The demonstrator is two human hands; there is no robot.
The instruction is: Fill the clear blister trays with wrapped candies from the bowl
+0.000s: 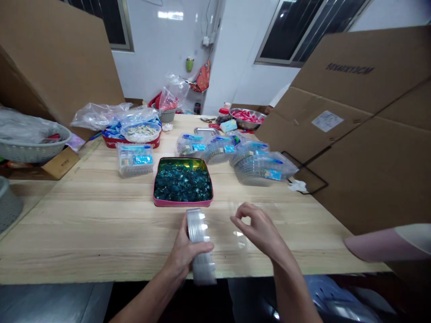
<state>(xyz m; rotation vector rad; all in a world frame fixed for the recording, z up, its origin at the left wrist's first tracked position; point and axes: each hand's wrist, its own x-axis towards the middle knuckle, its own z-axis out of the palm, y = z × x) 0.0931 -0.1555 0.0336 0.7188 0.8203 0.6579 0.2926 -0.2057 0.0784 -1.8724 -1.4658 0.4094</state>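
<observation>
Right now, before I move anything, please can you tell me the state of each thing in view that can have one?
Left hand: gripping the stack.
Clear plastic stack: held on end, off the table.
Right hand: raised, fingers curled, nothing visible in them.
Pink-rimmed tin: open, full of teal-wrapped pieces.
Clear bags with blue labels: filled, lying on the table.
Metal bowl: holding red items.
Cardboard sheet: standing upright.

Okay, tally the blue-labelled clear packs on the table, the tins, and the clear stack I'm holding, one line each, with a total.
Blue-labelled clear packs: 5
Pink tin: 1
Clear plastic stack in the left hand: 1
Total: 7
</observation>
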